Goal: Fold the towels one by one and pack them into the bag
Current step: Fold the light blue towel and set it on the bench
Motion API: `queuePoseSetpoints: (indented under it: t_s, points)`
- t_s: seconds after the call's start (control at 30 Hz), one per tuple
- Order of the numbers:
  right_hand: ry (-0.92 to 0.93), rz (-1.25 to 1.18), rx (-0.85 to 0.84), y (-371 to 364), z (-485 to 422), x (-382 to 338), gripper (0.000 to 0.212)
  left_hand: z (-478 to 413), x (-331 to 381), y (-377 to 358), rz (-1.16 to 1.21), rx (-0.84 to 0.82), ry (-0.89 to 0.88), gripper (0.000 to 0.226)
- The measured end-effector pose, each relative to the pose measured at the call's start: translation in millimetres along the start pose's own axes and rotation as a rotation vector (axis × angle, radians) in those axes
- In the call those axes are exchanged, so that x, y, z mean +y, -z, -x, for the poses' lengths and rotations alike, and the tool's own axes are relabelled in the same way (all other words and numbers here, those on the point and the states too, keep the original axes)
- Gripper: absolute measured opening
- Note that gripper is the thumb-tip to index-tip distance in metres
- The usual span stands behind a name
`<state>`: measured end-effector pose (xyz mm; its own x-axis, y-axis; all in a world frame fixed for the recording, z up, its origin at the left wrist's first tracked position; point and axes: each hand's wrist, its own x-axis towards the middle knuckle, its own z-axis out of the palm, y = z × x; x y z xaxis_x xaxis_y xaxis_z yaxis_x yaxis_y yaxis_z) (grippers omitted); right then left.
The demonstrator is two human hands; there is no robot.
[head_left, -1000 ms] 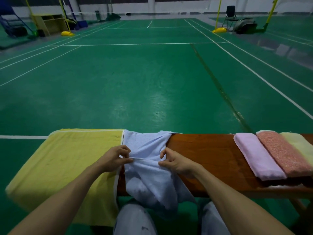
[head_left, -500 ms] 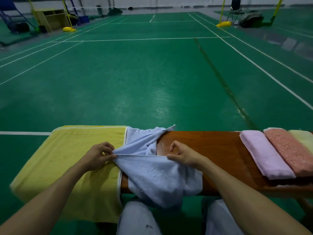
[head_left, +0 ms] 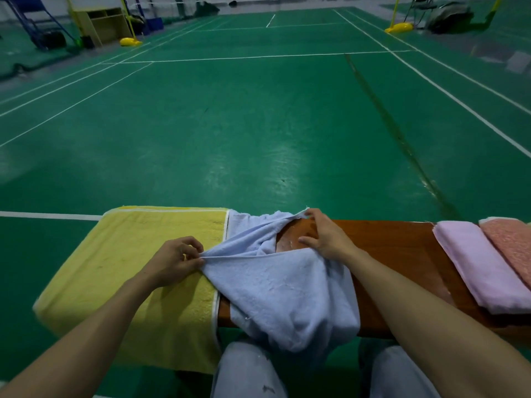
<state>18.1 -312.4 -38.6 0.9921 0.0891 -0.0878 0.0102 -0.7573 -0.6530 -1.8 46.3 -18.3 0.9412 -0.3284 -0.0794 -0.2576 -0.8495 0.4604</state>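
1. Surface: a wooden bench (head_left: 402,254) with a glossy red-brown top stands crosswise on a green court floor (head_left: 258,124). The floor is smooth, reflects light in patches and is marked with white lines.
2. Room: far beyond the bench, two yellow net-post bases (head_left: 130,41) stand at left and right. A pale wooden cabinet (head_left: 100,24) stands beside the left one.
3. Yellow towel (head_left: 129,268): coarse terry with a white border. It lies spread flat over the left end of the bench and hangs over its near side.
4. Light blue towel (head_left: 281,297): soft, rumpled terry. It lies on the bench just right of the yellow towel. Its lower part drapes off the near edge of the bench, above the knees (head_left: 250,372), which are in pale trousers.
5. Left hand (head_left: 172,261): thumb and fingers pinch the blue towel's edge, pulled taut, above the yellow towel.
6. Right hand (head_left: 324,237): the thumb is spread. The fingertips reach the towel's far corner at the far edge of the bench. Whether they grip it cannot be told.
7. Right end of the bench: a folded pink towel (head_left: 482,271) and a folded coral towel (head_left: 511,245) lie side by side, touching.
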Motion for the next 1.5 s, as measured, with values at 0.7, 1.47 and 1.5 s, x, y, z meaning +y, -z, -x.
queuePoseSetpoints:
  t_s: [0.7,1.47,1.5]
  points:
    - [0.095,0.173,-0.122,6.1,-13.2,12.9,0.07,-6.1,-6.1,-3.8,0.093,0.015,-0.004,0.014]
    - [0.07,0.215,-0.068,36.2,95.9,58.2,0.074,-2.6,21.0,-14.3,0.145,0.168,0.046,0.016]
    - [0.059,0.241,-0.041,36.5,97.5,59.8,0.074,-2.6,22.0,-14.7,0.169,0.181,0.043,0.016]
